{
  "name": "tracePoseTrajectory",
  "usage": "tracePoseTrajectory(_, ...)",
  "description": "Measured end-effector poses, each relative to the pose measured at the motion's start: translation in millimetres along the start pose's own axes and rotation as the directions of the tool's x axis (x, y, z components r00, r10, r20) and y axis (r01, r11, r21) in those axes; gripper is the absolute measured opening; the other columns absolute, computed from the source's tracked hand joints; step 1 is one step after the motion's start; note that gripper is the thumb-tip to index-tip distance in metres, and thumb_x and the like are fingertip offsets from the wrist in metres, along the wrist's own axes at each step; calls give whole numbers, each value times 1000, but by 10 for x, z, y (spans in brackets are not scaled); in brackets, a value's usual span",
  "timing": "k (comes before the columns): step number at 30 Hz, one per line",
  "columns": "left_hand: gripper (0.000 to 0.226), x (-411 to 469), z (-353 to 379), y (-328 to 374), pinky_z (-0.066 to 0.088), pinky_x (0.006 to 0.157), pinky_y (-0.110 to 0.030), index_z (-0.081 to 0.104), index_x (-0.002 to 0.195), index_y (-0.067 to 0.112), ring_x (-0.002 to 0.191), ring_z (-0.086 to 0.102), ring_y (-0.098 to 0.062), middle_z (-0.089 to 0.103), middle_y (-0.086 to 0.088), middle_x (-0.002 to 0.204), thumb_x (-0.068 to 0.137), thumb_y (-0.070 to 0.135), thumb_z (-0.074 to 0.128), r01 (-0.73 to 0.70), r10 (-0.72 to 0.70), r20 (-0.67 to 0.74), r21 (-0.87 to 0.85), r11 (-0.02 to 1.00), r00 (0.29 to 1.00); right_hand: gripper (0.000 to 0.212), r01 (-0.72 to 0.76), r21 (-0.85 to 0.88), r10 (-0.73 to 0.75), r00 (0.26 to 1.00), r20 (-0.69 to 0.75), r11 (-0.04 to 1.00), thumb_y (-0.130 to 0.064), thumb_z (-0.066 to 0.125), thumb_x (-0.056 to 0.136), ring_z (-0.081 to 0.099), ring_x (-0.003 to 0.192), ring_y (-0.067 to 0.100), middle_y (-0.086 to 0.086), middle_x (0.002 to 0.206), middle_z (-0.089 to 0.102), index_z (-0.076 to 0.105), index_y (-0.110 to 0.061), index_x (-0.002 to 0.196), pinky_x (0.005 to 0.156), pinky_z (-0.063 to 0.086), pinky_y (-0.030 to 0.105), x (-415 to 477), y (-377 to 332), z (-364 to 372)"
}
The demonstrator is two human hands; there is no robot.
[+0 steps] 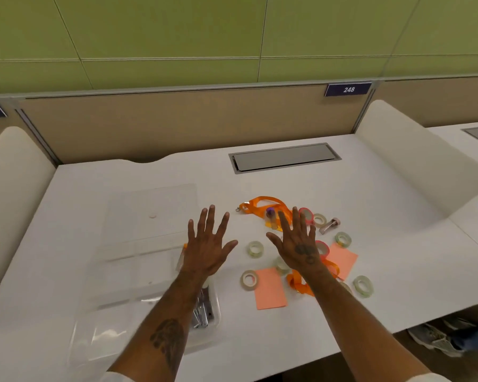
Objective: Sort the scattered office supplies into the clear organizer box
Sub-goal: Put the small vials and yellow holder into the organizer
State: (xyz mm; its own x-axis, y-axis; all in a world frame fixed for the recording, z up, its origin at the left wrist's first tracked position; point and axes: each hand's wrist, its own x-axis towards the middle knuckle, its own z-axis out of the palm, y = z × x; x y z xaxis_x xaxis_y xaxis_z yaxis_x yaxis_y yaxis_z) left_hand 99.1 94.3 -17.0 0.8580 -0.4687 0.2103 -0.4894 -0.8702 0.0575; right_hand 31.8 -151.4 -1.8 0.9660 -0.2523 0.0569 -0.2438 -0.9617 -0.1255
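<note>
The clear organizer box (116,285) lies on the left of the white desk, with metal staplers (203,312) in its near right compartment. My left hand (207,244) hovers flat and open over the box's right edge. My right hand (298,244) is spread open above the scattered supplies, holding nothing. Around it lie several clear tape rolls (255,249), pink-rimmed tape rolls (307,215), an orange lanyard (262,206), a second orange lanyard (298,283), two pink sticky note pads (269,289), a purple-capped glue stick (271,217) and a small metal clip (330,225).
A grey cable hatch (284,158) is set into the desk (384,257) at the back. A tan partition (177,119) closes the far side, and white dividers (411,153) flank the desk. Shoes (436,337) show on the floor past the right front edge.
</note>
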Motion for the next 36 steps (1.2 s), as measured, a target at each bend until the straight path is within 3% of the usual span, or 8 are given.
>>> tracePoseTrajectory(8, 76, 444, 256, 667, 7, 115, -58, 10, 155, 25, 149, 0, -31, 1, -13, 162, 93, 70, 13, -19, 19, 31, -7, 1000, 999, 75, -39, -35, 41, 998, 57, 999, -70, 17, 90, 10, 146, 38, 18, 159, 11, 15, -27, 152, 110, 18, 63, 256, 814, 77)
tracePoseTrajectory(16, 76, 810, 469, 1134, 12, 114, -59, 10, 155, 27, 149, 8, -34, 8, -15, 161, 92, 69, 20, -21, 22, 53, -15, 1000, 998, 73, -38, -61, 44, 994, 97, 997, -68, 16, 92, 17, 144, 39, 19, 158, 14, 19, -26, 152, 105, 28, 63, 460, 1414, 171)
tracePoseTrajectory(22, 77, 1036, 540, 1344, 24, 111, -59, 25, 152, 20, 145, 21, -37, 19, -17, 159, 92, 68, 21, -32, 31, 94, 5, 999, 995, 75, -29, -52, 35, 992, 121, 998, -67, 24, 89, 34, 137, 42, 24, 153, 27, 38, -19, 145, 98, 37, 63, 594, 1704, 236)
tracePoseTrajectory(26, 78, 1154, 593, 1455, 40, 102, -56, 33, 149, 15, 138, 36, -39, 34, -19, 153, 91, 68, 25, -2, 5, 147, -22, 1000, 989, 78, -39, -70, 46, 992, 115, 997, -69, 43, 81, 50, 123, 40, 22, 144, 42, 47, -16, 138, 95, 41, 57, 672, 1850, 279)
tracePoseTrajectory(29, 77, 1235, 653, 1494, 43, 99, -52, 33, 149, 13, 135, 38, -39, 37, -20, 150, 92, 66, 35, 28, -22, 182, -35, 999, 983, 77, -71, -90, 80, 991, 109, 993, -69, 45, 79, 49, 120, 34, 15, 140, 46, 42, -20, 139, 99, 36, 50, 701, 1910, 281)
tracePoseTrajectory(34, 66, 1326, 623, 1525, 52, 74, -43, 49, 133, 9, 112, 52, -36, 54, -20, 127, 90, 59, 46, 59, -60, 176, 14, 998, 983, 74, -61, -77, 74, 981, 178, 995, -68, 47, 79, 48, 120, 28, 8, 132, 50, 39, -23, 138, 104, 29, 47, 795, 1974, 274)
tracePoseTrajectory(36, 64, 1359, 605, 1549, 51, 71, -41, 50, 131, 10, 107, 53, -33, 56, -17, 120, 91, 60, 45, 102, -104, 181, 22, 995, 978, 76, -90, -16, 91, 984, 150, 996, -68, 50, 76, 51, 117, 27, 7, 129, 50, 41, -23, 137, 103, 31, 46, 840, 1983, 226)
